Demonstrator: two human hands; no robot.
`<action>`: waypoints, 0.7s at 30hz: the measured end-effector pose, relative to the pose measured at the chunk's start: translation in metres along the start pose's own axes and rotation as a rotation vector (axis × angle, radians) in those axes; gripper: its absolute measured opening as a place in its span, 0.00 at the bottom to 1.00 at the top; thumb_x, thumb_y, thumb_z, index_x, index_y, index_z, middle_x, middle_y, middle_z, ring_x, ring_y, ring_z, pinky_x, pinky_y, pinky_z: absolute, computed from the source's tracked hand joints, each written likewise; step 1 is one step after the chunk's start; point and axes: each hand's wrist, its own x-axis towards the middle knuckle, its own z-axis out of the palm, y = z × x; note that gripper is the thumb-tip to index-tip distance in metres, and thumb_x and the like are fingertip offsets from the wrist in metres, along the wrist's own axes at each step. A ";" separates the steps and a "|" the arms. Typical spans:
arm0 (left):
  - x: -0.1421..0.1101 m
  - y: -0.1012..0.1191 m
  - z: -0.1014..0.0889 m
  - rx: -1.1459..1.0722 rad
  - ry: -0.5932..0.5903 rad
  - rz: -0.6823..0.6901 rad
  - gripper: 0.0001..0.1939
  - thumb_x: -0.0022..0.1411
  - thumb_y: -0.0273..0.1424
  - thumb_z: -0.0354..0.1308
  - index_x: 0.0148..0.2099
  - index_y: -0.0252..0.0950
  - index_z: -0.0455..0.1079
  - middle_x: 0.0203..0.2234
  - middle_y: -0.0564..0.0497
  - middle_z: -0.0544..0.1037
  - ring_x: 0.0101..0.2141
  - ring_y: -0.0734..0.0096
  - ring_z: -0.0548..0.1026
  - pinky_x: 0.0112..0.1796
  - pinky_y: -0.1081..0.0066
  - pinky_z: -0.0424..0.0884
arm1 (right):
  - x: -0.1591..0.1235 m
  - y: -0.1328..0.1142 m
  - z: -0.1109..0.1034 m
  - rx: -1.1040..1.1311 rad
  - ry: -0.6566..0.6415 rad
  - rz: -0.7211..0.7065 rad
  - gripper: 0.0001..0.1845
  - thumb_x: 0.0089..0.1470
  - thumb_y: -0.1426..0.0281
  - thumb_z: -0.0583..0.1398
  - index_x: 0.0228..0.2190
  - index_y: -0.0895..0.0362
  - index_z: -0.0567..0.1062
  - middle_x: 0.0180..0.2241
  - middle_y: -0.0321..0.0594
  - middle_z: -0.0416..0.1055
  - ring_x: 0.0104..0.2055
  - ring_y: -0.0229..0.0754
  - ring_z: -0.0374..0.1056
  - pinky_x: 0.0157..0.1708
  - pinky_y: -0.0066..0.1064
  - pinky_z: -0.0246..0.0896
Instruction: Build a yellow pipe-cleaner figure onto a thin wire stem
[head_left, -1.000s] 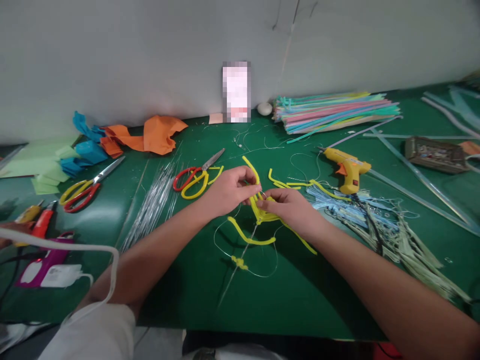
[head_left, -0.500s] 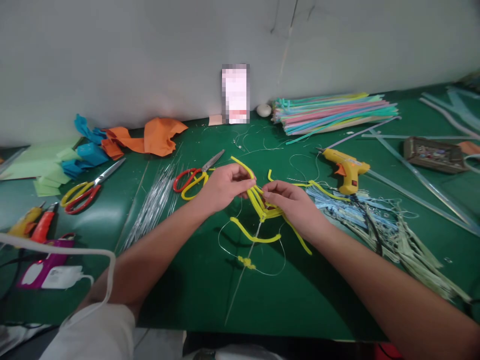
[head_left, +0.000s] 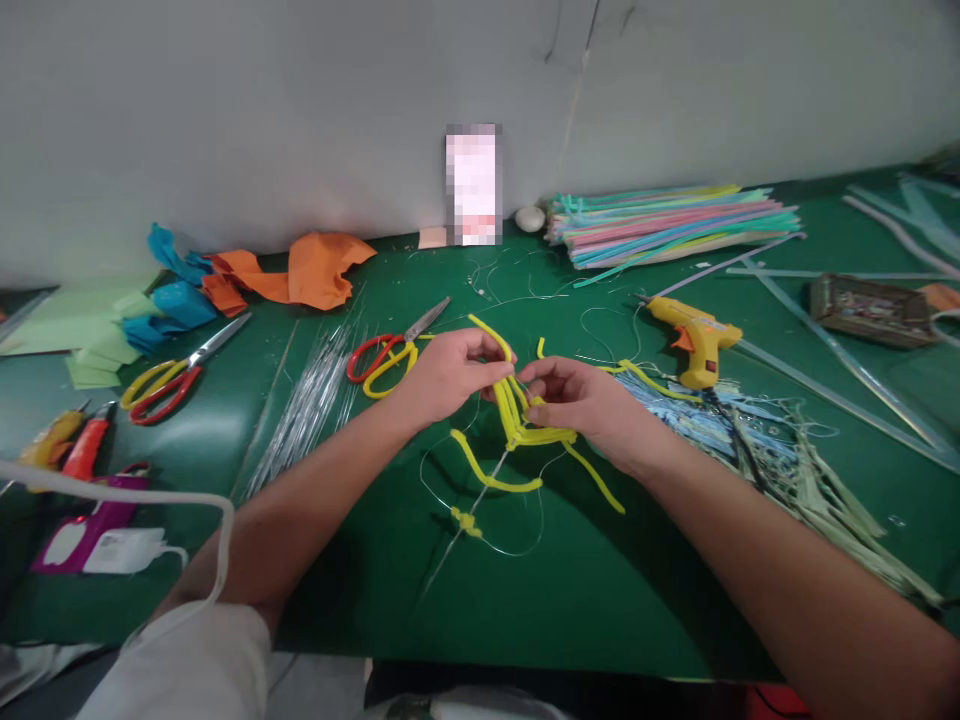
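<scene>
Yellow pipe cleaners [head_left: 512, 405], bent and bound into a frame on a thin wire stem, are held up over the green table. My left hand [head_left: 459, 372] pinches the upper strands between thumb and fingers. From the right, my right hand [head_left: 571, 395] has its thumb and fingers closed around the side strands, its fingertips close to the left ones. Below hang a curved yellow pipe cleaner [head_left: 491, 480] and a small yellow knotted piece [head_left: 466, 522] on a wire loop. What lies between the right fingertips is partly hidden.
Red-and-yellow scissors [head_left: 394, 352] lie left of my hands, beside thin wires [head_left: 307, 405]. A yellow glue gun [head_left: 697, 340] rests on the right near blue tassels [head_left: 720, 415]. Behind it lies a bundle of coloured pipe cleaners [head_left: 671, 228]; a phone [head_left: 474, 190] leans on the wall.
The yellow frame swung slightly right, then back left, and its stem tilts more now. My right hand has shifted its grip on the strands; my left hand keeps its pinch.
</scene>
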 end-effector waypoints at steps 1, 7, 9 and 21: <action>-0.001 0.001 0.000 0.007 0.008 -0.007 0.08 0.54 0.28 0.65 0.36 0.30 0.73 0.30 0.50 0.77 0.26 0.77 0.75 0.28 0.74 0.73 | 0.000 0.000 -0.001 -0.003 -0.003 0.013 0.23 0.35 0.72 0.70 0.38 0.56 0.74 0.26 0.31 0.69 0.27 0.34 0.65 0.31 0.30 0.60; -0.002 0.006 0.001 0.040 -0.036 -0.028 0.07 0.56 0.28 0.63 0.38 0.31 0.74 0.33 0.48 0.79 0.27 0.76 0.76 0.32 0.72 0.75 | 0.000 0.001 -0.002 -0.091 -0.024 0.072 0.15 0.35 0.71 0.70 0.31 0.56 0.78 0.26 0.32 0.70 0.27 0.33 0.64 0.30 0.29 0.59; -0.001 0.006 -0.004 0.016 -0.094 -0.046 0.10 0.58 0.29 0.62 0.43 0.32 0.75 0.37 0.46 0.80 0.30 0.74 0.77 0.33 0.70 0.75 | 0.000 -0.001 -0.004 -0.085 -0.044 0.092 0.14 0.36 0.70 0.71 0.30 0.57 0.78 0.25 0.33 0.71 0.26 0.33 0.64 0.28 0.29 0.57; 0.013 0.009 -0.088 -0.212 0.915 0.644 0.06 0.62 0.31 0.58 0.31 0.37 0.69 0.24 0.58 0.73 0.26 0.79 0.72 0.29 0.72 0.67 | -0.001 -0.021 -0.024 0.338 0.360 -0.306 0.09 0.41 0.72 0.69 0.23 0.55 0.73 0.24 0.31 0.65 0.25 0.32 0.59 0.27 0.26 0.57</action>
